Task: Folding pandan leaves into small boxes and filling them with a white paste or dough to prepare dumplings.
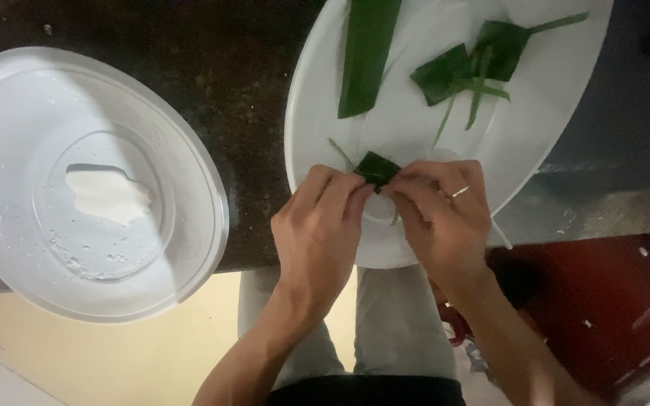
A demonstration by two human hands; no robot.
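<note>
1. Head view looked straight down on a small folded leaf parcel [377, 169], dark green, glossy and roughly square, with creased edges and one corner pointing away from the person.
2. It sat over the near part of a white plate [551, 113], just above the plate's surface, between the two hands.
3. The left hand [317, 233] had its fingertips drawn tight against the parcel's left edge, thumb and forefinger pinched closed on it.
4. The right hand [445, 218], wearing a thin ring [460, 192], pinched the parcel's right edge in the same way, fingers curled in with almost no gap between them.
5. Farther back on the plate lay a long flat leaf strip [366, 53] and a second folded leaf piece [472, 68] with thin loose ends trailing from it.
6. To the left, well apart on the dark counter [242, 90], stood a white bowl [9, 150] holding a little lump of white paste [107, 195].
</note>
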